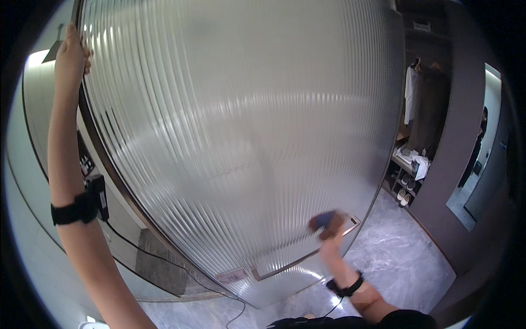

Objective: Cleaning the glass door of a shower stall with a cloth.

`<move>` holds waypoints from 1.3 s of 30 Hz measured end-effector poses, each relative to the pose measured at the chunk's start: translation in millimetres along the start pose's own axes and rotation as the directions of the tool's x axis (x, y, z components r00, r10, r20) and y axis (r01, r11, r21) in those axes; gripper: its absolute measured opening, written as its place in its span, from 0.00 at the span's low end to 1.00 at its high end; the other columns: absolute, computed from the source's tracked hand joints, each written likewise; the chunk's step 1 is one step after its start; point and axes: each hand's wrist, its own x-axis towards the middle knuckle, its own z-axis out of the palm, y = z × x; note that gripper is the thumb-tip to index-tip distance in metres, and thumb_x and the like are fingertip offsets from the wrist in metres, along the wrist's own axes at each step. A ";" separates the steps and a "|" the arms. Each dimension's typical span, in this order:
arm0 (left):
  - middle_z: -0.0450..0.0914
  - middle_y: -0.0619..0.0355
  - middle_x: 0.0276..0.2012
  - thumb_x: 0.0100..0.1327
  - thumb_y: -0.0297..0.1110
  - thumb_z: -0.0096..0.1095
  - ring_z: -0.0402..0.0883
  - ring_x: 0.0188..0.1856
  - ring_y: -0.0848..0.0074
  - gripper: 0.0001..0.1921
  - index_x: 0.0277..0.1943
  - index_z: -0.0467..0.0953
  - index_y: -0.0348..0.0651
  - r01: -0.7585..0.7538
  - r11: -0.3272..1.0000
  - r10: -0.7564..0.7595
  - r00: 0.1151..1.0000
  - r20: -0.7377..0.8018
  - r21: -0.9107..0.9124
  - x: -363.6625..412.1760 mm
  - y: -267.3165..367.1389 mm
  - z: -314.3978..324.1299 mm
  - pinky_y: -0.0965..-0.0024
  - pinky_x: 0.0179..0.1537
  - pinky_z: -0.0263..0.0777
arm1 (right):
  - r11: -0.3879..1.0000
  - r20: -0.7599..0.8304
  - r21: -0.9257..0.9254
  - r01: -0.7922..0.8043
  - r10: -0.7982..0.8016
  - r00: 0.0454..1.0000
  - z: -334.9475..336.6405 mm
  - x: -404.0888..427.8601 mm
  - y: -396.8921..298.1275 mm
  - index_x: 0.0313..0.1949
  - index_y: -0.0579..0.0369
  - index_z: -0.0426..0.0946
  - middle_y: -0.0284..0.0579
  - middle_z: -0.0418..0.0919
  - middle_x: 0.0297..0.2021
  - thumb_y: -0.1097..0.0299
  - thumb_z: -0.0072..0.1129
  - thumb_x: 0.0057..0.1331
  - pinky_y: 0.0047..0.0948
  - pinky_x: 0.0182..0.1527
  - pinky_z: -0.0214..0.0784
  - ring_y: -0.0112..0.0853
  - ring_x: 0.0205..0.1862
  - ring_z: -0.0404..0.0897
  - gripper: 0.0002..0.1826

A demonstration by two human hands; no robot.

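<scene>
A large ribbed glass door panel (246, 123) with a dark metal frame (107, 160) fills the middle of the view. My left hand (72, 59) is raised at the upper left, its fingers wrapped around the frame's edge. Low on the right side of the glass is my right hand (332, 240), blurred by motion. It holds a small brown and blue object (326, 222), too blurred to name surely, against or just in front of the panel. A long metal handle (287, 265) crosses the lower glass near both.
Black straps circle both forearms; a cable (164, 261) trails from the left device (98, 197). Right of the panel stands an open wardrobe (427, 94) with hanging clothes and shoes (404, 197). A wall mirror (472, 164) reflects a person. Grey marbled flooring (394, 246) lies below.
</scene>
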 end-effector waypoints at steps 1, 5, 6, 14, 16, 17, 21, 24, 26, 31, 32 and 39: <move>0.70 0.62 0.19 0.69 0.64 0.37 0.68 0.18 0.84 0.30 0.31 0.70 0.43 0.020 0.999 -0.020 1.000 0.002 -0.031 -3.0 -9.4 0.6 0.76 0.22 0.64 | 0.973 0.132 -0.033 0.227 -0.221 0.966 29.0 25.3 -47.5 0.46 0.60 0.70 0.41 0.76 0.33 0.45 0.24 0.75 0.27 0.37 0.65 0.29 0.34 0.73 0.31; 0.68 0.63 0.16 0.69 0.64 0.37 0.66 0.15 0.83 0.29 0.28 0.68 0.45 -0.045 0.994 0.048 0.998 0.029 -0.100 2.6 -3.3 -0.4 0.75 0.19 0.62 | 0.770 -0.117 -0.074 0.633 -0.637 0.762 60.9 142.5 -179.9 0.57 0.55 0.66 0.37 0.74 0.41 0.36 0.29 0.71 0.22 0.43 0.63 0.24 0.39 0.70 0.35; 0.67 0.64 0.16 0.69 0.64 0.37 0.65 0.15 0.84 0.29 0.28 0.67 0.45 0.000 0.996 0.001 1.000 0.018 -0.087 0.6 1.4 4.6 0.76 0.18 0.61 | 0.595 -0.200 -0.106 0.797 -0.797 0.569 80.3 158.1 -208.2 0.59 0.53 0.65 0.37 0.74 0.42 0.39 0.27 0.72 0.19 0.41 0.66 0.22 0.38 0.73 0.33; 0.66 0.64 0.16 0.70 0.64 0.34 0.65 0.16 0.84 0.32 0.37 0.73 0.40 0.010 0.999 -0.009 1.000 0.004 -0.047 -1.6 6.6 12.8 0.77 0.19 0.61 | -0.114 0.572 -0.453 0.884 -0.798 0.190 219.2 156.1 -242.0 0.66 0.59 0.56 0.56 0.60 0.63 0.55 0.47 0.67 0.47 0.68 0.45 0.46 0.67 0.58 0.32; 0.65 0.64 0.16 0.70 0.63 0.33 0.64 0.16 0.84 0.31 0.38 0.73 0.40 0.018 0.997 -0.020 1.000 -0.020 -0.072 -4.8 6.5 10.8 0.76 0.19 0.61 | -0.194 0.510 -0.438 0.878 -0.858 0.064 225.6 145.3 -237.6 0.68 0.56 0.53 0.58 0.56 0.66 0.51 0.41 0.70 0.50 0.70 0.40 0.47 0.70 0.52 0.33; 0.65 0.64 0.16 0.70 0.63 0.33 0.64 0.16 0.84 0.31 0.38 0.73 0.40 0.015 0.998 -0.017 0.999 -0.032 -0.064 -2.8 7.8 10.2 0.76 0.19 0.61 | -0.191 0.526 -0.446 0.874 -0.846 0.083 223.9 142.0 -238.9 0.67 0.61 0.54 0.57 0.55 0.66 0.55 0.50 0.65 0.53 0.70 0.39 0.47 0.70 0.50 0.36; 0.66 0.63 0.17 0.70 0.63 0.34 0.64 0.16 0.83 0.31 0.40 0.73 0.39 0.070 0.993 -0.068 0.997 0.023 -0.098 -6.3 16.5 15.0 0.75 0.19 0.61 | -0.226 0.571 -0.451 0.863 -0.816 0.085 222.8 141.3 -237.4 0.66 0.64 0.55 0.52 0.56 0.66 0.60 0.59 0.60 0.55 0.69 0.40 0.47 0.70 0.51 0.39; 0.68 0.61 0.18 0.70 0.63 0.34 0.67 0.17 0.81 0.33 0.41 0.72 0.35 0.040 0.998 -0.040 0.999 -0.013 -0.055 -7.9 23.7 17.4 0.74 0.20 0.64 | -0.177 0.629 -0.330 0.927 -0.774 0.076 232.2 150.2 -241.8 0.69 0.47 0.55 0.45 0.55 0.69 0.58 0.43 0.69 0.53 0.70 0.34 0.49 0.72 0.47 0.29; 0.69 0.60 0.19 0.70 0.63 0.34 0.68 0.18 0.80 0.34 0.42 0.73 0.34 0.047 0.997 -0.048 0.999 -0.009 -0.054 -6.4 24.5 20.8 0.73 0.21 0.65 | -0.228 0.635 -0.284 0.931 -0.772 0.005 244.0 166.2 -254.9 0.68 0.44 0.59 0.43 0.57 0.68 0.60 0.43 0.69 0.52 0.70 0.36 0.48 0.72 0.48 0.27; 0.71 0.58 0.20 0.71 0.60 0.33 0.71 0.20 0.78 0.32 0.42 0.73 0.35 0.081 0.996 -0.082 0.997 -0.006 -0.046 -18.2 30.3 16.5 0.73 0.22 0.66 | -0.538 0.539 -0.232 0.810 -0.764 -0.354 324.4 176.4 -327.3 0.53 0.53 0.73 0.44 0.71 0.58 0.74 0.51 0.63 0.45 0.66 0.54 0.42 0.63 0.64 0.18; 0.72 0.58 0.20 0.72 0.59 0.33 0.72 0.20 0.77 0.31 0.43 0.73 0.35 0.108 0.992 -0.107 0.994 0.005 -0.059 -21.5 37.5 17.2 0.72 0.22 0.67 | -0.672 0.578 -0.254 0.695 -0.682 -0.449 334.5 188.4 -351.4 0.52 0.52 0.73 0.43 0.71 0.57 0.72 0.46 0.65 0.42 0.67 0.52 0.41 0.63 0.63 0.16; 0.78 0.47 0.27 0.72 0.46 0.37 0.79 0.26 0.65 0.23 0.53 0.71 0.35 0.100 0.991 -0.099 0.995 0.013 -0.087 -25.5 51.1 16.5 0.62 0.30 0.72 | -0.272 0.454 -0.314 0.910 -0.884 -0.108 419.9 188.4 -447.7 0.47 0.52 0.77 0.44 0.78 0.49 0.64 0.44 0.69 0.39 0.56 0.63 0.42 0.55 0.71 0.15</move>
